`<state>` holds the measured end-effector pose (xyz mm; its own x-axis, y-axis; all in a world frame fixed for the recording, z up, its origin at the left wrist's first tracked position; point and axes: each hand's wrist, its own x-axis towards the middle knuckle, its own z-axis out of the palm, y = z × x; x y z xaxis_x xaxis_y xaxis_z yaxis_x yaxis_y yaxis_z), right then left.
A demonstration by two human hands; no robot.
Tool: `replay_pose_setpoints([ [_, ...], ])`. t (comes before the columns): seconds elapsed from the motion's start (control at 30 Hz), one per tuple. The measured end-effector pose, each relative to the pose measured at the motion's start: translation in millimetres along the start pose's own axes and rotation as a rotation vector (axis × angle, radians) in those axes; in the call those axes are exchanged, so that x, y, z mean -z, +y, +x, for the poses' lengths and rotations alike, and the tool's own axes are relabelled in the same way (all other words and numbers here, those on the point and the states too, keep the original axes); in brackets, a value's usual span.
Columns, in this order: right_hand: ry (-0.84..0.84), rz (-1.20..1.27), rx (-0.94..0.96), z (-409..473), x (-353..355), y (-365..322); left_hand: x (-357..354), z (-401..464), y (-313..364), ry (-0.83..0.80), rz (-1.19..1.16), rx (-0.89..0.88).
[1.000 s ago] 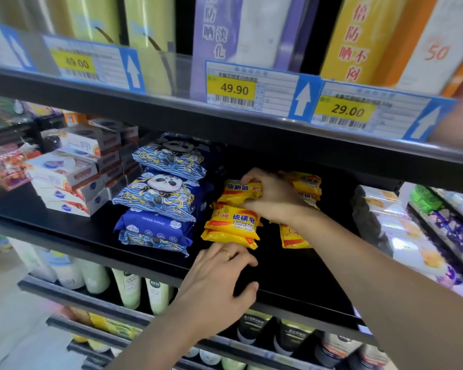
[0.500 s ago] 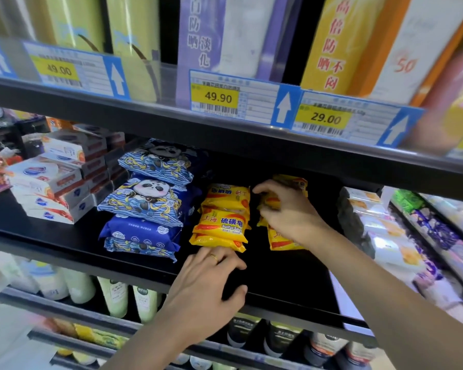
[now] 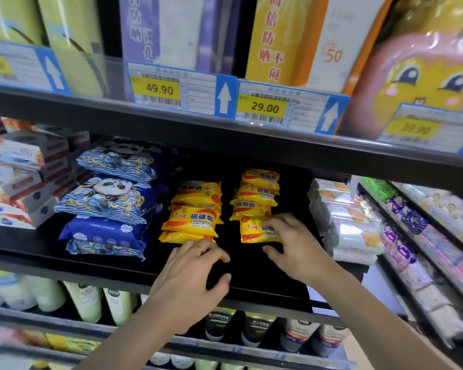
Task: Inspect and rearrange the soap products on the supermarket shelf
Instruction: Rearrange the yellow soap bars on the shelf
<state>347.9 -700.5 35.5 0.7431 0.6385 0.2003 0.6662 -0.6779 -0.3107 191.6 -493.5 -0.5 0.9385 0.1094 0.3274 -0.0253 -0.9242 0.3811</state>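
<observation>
Drawn back from deep in the shelf since a second ago: right hand [image 3: 294, 244] now at the front of the right yellow soap stack [image 3: 257, 206], fingers spread and lightly bent over the right end of the bottom packet [image 3: 254, 231], touching it, no clear pinch; thumb low on the shelf board [image 3: 251, 273] before it. Left hand [image 3: 195, 273] much where it was, palm down on the board, fingers splayed and relaxed, fingertips [image 3: 190, 243] at the front edge of the left yellow soap stack [image 3: 193, 212], gripping nothing, ring on one finger

Outward from there: two yellow stacks side by side with a dark gap between, right one stepped and uneven, front packet pulled forward of those above. Blue panda packs [image 3: 110, 198] just left, boxed soaps [image 3: 24, 182] further left, clear-wrapped bars [image 3: 342, 222] to the right, price tags [image 3: 171, 89] on the shelf edge above

Judged partway: left stack fairly squared, right stack in need of aligning; neighbouring products seemingly untouched
</observation>
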Motion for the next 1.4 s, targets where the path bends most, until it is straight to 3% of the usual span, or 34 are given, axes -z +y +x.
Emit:
replay_pose_setpoints([
  [0.3,0.001,0.092,-0.054,-2,-1,-9,6,0,1,-0.069,-0.066,0.036],
  [0.5,0.146,0.225,0.002,-31,-10,-13,11,-2,1,-0.074,-0.193,0.085],
  [0.67,0.247,0.328,0.115,-60,-6,-30,20,0,7,-0.059,-0.448,0.2],
  [0.8,0.289,0.371,0.187,-75,-3,-46,32,8,20,-0.092,-0.846,0.356],
  [0.97,0.319,0.388,0.24,-86,-3,-59,37,9,37,-0.228,-1.02,0.343],
  [1.2,0.317,0.333,0.223,-91,2,-64,41,3,37,-0.224,-1.094,0.335],
  [1.4,0.305,0.443,0.057,-93,7,-65,49,2,35,-0.166,-1.102,0.296],
])
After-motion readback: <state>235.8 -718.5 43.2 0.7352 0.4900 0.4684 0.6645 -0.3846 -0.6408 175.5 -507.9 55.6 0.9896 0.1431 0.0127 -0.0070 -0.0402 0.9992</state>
